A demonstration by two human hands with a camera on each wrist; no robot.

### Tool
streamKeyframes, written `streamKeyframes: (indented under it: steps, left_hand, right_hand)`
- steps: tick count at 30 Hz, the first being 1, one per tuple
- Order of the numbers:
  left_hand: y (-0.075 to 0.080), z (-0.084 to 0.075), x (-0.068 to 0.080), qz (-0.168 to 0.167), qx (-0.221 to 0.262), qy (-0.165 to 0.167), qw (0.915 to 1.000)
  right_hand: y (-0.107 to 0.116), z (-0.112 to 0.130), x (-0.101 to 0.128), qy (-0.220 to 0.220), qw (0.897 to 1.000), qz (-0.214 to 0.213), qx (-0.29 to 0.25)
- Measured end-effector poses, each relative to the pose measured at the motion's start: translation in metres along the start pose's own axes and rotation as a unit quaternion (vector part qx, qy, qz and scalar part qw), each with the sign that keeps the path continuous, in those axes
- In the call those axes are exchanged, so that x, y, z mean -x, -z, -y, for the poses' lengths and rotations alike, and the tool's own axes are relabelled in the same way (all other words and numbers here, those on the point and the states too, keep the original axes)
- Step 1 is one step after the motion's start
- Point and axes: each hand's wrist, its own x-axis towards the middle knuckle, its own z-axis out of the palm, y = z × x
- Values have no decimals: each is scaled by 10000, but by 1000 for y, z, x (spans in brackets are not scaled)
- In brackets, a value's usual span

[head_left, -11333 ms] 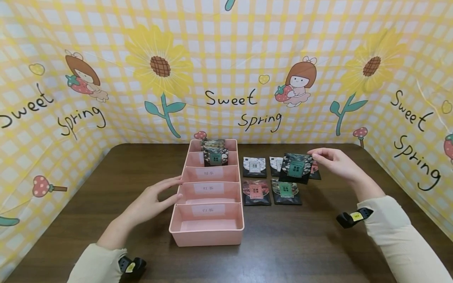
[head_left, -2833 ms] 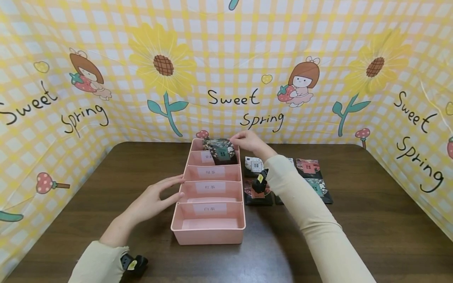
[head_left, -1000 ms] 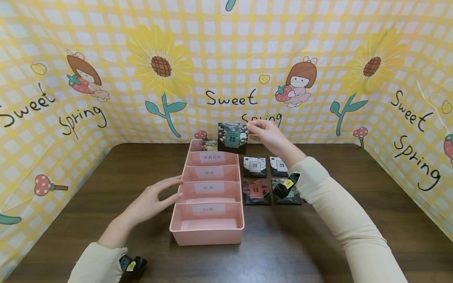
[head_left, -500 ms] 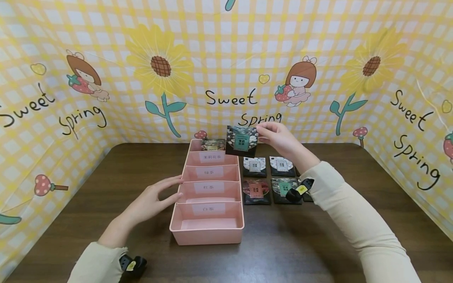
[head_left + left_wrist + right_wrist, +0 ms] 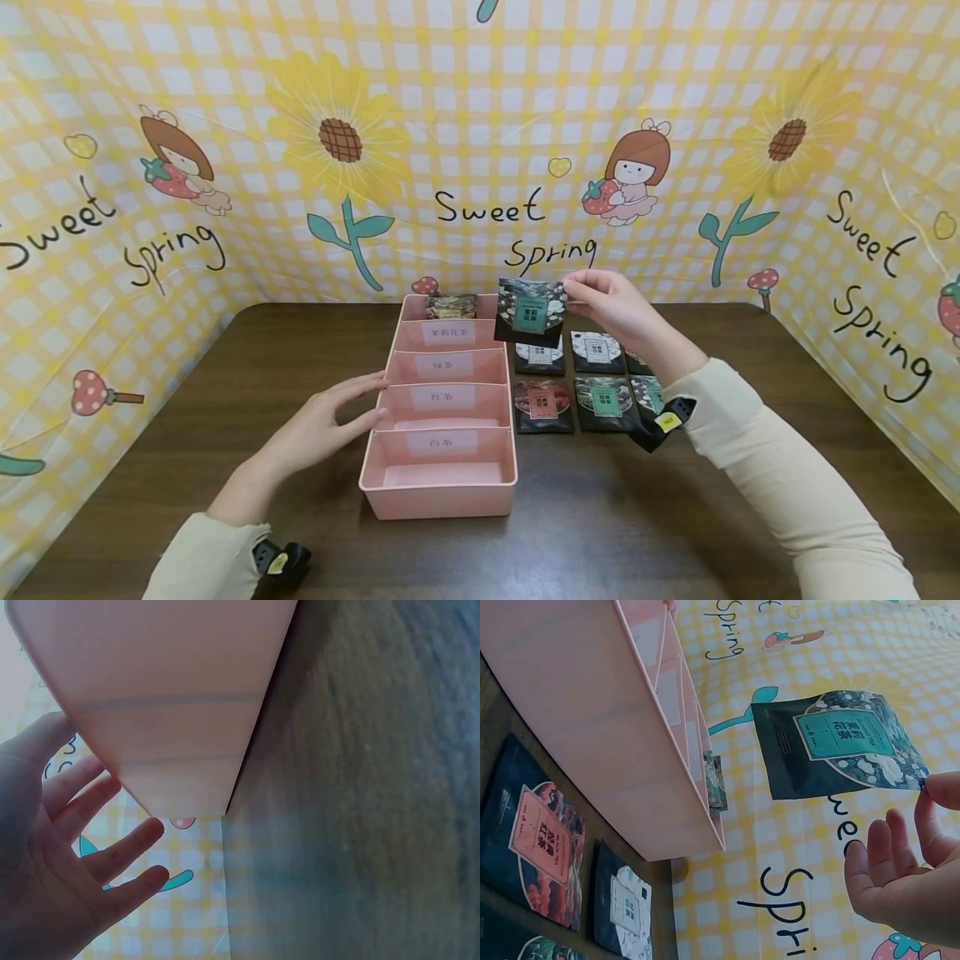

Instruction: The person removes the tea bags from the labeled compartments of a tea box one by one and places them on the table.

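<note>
At the upper corner of a dark tea sachet with a teal label, my right hand pinches between thumb and finger. The sachet hangs just right of the pink compartment box, in front of a white-labelled sachet on the table. In the right wrist view the held sachet is wholly visible. My left hand rests its fingertips on the box's left rim, fingers spread; the left wrist view shows this hand beside the box's side wall. More sachets stand in the rear compartment.
Right of the box lie two rows of sachets: another white-labelled one, a red-labelled one, a green-labelled one and others partly behind my right wrist. Paper labels mark the compartments. A patterned cloth hangs behind the table.
A teal-labelled sachet held earlier now lies with the table rows. Another has come up out of the box in my right hand and moved right and down. My left hand has stayed put.
</note>
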Motion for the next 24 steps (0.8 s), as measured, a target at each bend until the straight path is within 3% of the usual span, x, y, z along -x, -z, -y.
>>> streamKeyframes:
  steps: [24]
  left_hand:
    - [1, -3, 0, 1, 82, 58, 9999]
  right_hand:
    - [12, -24, 47, 151, 9990, 386, 191]
